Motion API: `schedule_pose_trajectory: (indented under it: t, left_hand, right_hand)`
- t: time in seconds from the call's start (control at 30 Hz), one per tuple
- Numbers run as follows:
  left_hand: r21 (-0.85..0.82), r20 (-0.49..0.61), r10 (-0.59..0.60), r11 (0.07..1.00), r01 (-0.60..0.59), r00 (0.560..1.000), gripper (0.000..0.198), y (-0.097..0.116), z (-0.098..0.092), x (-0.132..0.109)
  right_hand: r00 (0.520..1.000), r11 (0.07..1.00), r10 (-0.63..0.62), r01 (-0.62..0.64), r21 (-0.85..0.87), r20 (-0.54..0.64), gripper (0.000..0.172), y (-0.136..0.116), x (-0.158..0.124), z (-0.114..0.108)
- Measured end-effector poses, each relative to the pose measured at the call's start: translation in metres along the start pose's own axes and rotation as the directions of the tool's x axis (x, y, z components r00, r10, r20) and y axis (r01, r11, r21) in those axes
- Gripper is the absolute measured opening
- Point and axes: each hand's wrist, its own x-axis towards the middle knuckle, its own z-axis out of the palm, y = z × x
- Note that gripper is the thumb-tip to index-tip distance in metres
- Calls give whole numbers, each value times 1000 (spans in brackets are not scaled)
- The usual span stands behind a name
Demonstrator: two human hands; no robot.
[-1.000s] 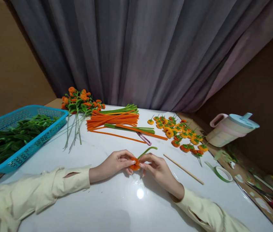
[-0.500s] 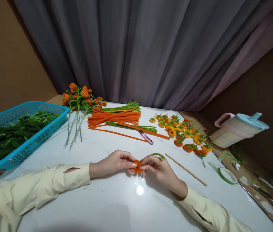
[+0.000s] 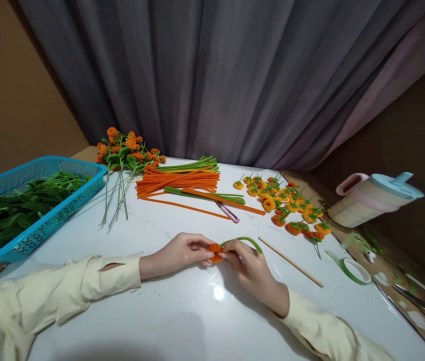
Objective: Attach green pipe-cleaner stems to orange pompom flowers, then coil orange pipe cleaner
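Observation:
Over the front middle of the white table, my left hand (image 3: 182, 254) pinches a small round orange flower (image 3: 215, 252) made of fuzzy pipe cleaner. At the flower's right side, my right hand (image 3: 252, 264) has thumb and fingers closed on a green pipe cleaner (image 3: 249, 239), which arcs up from the flower and over the knuckles. How the green piece joins the flower is hidden by the fingers. A thin wooden stick (image 3: 291, 261) lies just right of my right hand.
Beyond my hands lie orange pipe cleaners (image 3: 177, 181), green ones (image 3: 197, 165) and a pink-handled tool (image 3: 229, 213). Finished-looking flower heads (image 3: 268, 204), green tape (image 3: 356, 271) and a lidded cup (image 3: 366, 200) are right. Left are a blue basket (image 3: 52, 208) of leaves and stemmed orange flowers (image 3: 130, 143).
The orange flower has turned and shifted slightly up and right in my fingers. More of the green pipe cleaner now shows, arching above my right hand.

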Motion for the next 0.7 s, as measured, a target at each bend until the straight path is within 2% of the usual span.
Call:
schedule_pose_trajectory:
  t: [0.2,0.4,0.7]
  left_hand:
    - [76,-60,21,997,-16,998,31,-2,3,-2]
    - [119,-13,19,993,-17,1000,30,-6,1,1]
    - [396,-9,83,916,-73,997,18,0,0,-2]
  right_hand:
    - [999,999,-40,40,-37,0,19,3,-2,2]
    - [993,993,-113,114,-17,39,24,5,-2,-1]
    - [990,995,-89,94,-40,106,20,10,-5,0]
